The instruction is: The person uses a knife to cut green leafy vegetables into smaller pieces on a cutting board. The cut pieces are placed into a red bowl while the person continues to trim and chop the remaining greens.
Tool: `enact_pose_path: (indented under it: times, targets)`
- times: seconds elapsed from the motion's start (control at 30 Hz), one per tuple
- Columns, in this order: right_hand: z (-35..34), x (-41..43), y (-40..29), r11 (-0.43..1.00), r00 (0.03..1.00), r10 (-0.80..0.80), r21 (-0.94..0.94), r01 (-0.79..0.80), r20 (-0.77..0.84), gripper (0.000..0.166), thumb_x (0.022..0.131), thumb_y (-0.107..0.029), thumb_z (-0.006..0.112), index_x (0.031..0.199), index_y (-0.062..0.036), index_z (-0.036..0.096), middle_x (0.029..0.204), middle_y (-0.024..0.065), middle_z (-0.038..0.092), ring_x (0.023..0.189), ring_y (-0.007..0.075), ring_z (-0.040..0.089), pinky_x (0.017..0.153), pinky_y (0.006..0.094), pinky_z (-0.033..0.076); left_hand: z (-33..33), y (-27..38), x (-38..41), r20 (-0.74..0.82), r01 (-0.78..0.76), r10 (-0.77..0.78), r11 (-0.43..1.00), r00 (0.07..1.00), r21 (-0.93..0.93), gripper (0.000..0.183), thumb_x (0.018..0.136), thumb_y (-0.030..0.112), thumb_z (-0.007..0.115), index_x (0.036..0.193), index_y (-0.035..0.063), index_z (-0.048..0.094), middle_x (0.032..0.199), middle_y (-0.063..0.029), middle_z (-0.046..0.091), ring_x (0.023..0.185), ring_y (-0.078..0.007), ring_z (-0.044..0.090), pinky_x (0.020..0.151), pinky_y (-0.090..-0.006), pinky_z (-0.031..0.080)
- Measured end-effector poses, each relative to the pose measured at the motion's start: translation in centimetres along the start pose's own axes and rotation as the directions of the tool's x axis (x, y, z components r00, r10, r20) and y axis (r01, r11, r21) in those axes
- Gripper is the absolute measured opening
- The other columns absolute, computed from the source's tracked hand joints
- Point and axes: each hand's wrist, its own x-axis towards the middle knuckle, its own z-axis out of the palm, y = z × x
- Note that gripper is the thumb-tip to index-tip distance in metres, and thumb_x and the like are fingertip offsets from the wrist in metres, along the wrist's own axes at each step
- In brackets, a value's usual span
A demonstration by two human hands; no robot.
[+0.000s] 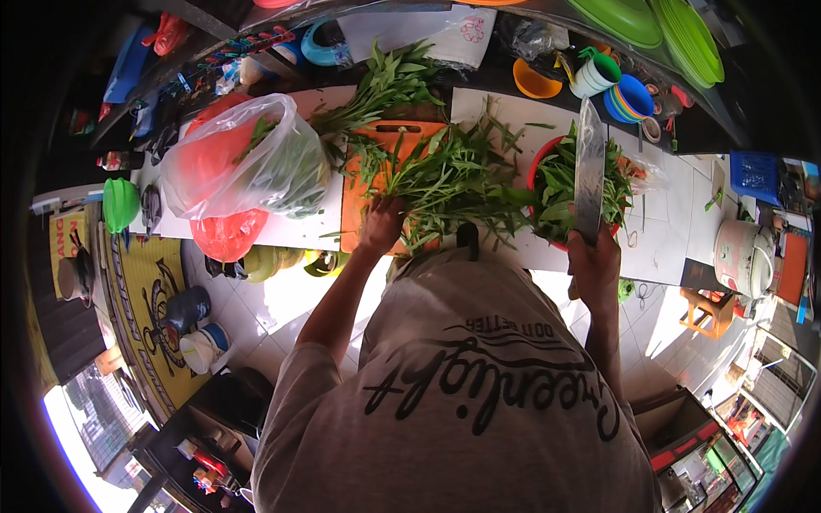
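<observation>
My left hand (383, 224) rests on the stem ends of a pile of leafy greens (449, 167), its fingers curled over them; the pile lies across an orange plastic cutting board (351, 211) and spills off its right side. My right hand (593, 260) grips a large knife by its handle, the broad blade (589, 167) pointing away from me, above a red bowl (537, 157) filled with cut green leaves (555, 179). Another bunch of greens (394, 80) lies behind the board. The knife handle is mostly hidden in my fist.
Left of the board stands a clear plastic bag (244, 160) over red bags. Behind the tiled counter (654, 237) are an orange bowl (535, 80), stacked colored cups (628, 99) and green plates (689, 42) on a shelf. A rice cooker (744, 256) stands far right.
</observation>
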Motion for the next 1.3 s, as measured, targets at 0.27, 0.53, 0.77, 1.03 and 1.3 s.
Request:
enact_pose_path:
  times: [0.27, 0.53, 0.77, 1.03, 1.3]
  targets:
    - [-0.1, -0.2, 0.3, 0.988, 0.988, -0.142, -0.043, 0.145, 0.063, 0.03, 0.087, -0.005, 0.056, 0.116, 0.003, 0.054, 0.079, 0.0169, 0.065, 0.062, 0.0229, 0.063, 0.059, 0.0335, 0.049, -5.5, 3.1, 0.7, 0.079, 0.224, -0.212, 0.857, 0.974, -0.464, 0.009, 0.088, 0.009, 0.059, 0.097, 0.0062, 0.058, 0.086, -0.0083, 0.059, 0.082, -0.0218, 0.055, 0.076, -0.0348, 0.045]
    - [2.3, 0.9, -4.0, 0.832, 0.823, -0.554, 0.082, 0.548, 0.122, 0.032, 0.088, -0.006, 0.055, 0.119, 0.0009, 0.055, 0.089, 0.0189, 0.065, 0.072, 0.0332, 0.065, 0.065, 0.0375, 0.051, -14.3, 13.5, 2.9, 0.461, 0.342, -0.352, -0.351, 0.814, -0.872, 0.018, 0.098, 0.019, 0.048, 0.092, 0.0032, 0.055, 0.082, -0.0039, 0.054, 0.073, -0.0162, 0.05, 0.073, -0.031, 0.043]
    - [2.2, 2.8, -5.1, 0.819, 0.782, -0.573, 0.139, 0.556, 0.246, 0.028, 0.09, -0.007, 0.054, 0.117, 0.0006, 0.055, 0.078, 0.0175, 0.06, 0.063, 0.0309, 0.059, 0.059, 0.0385, 0.047, -9.9, 10.5, 2.5, 0.446, 0.443, -0.598, -0.164, 0.666, -0.881, 0.024, 0.098, 0.025, 0.047, 0.09, 0.0043, 0.056, 0.076, -0.0036, 0.055, 0.069, -0.0143, 0.053, 0.064, -0.0306, 0.046]
    - [0.5, 2.6, -3.4, 0.799, 0.789, -0.6, 0.163, 0.579, 0.134, 0.032, 0.088, -0.004, 0.056, 0.12, -0.0007, 0.055, 0.076, 0.0153, 0.061, 0.059, 0.0268, 0.06, 0.055, 0.0357, 0.047, -15.8, 15.3, 3.4, 0.368, 0.252, -0.386, -0.318, 0.846, -0.914, 0.017, 0.099, 0.021, 0.046, 0.096, 0.006, 0.053, 0.084, -0.0031, 0.051, 0.077, -0.0163, 0.047, 0.071, -0.0329, 0.041]
    - [3.4, 4.3, -4.0, 0.745, 0.716, -0.667, 0.184, 0.641, 0.206, 0.042, 0.086, -0.004, 0.055, 0.127, -0.0031, 0.05, 0.073, 0.0152, 0.057, 0.062, 0.0312, 0.061, 0.056, 0.0412, 0.047, -15.1, 21.4, 4.3, 0.436, 0.331, -0.298, -0.344, 0.849, -0.879, 0.016, 0.1, 0.019, 0.045, 0.099, 0.0042, 0.05, 0.082, -0.0043, 0.048, 0.075, -0.017, 0.045, 0.071, -0.033, 0.04]
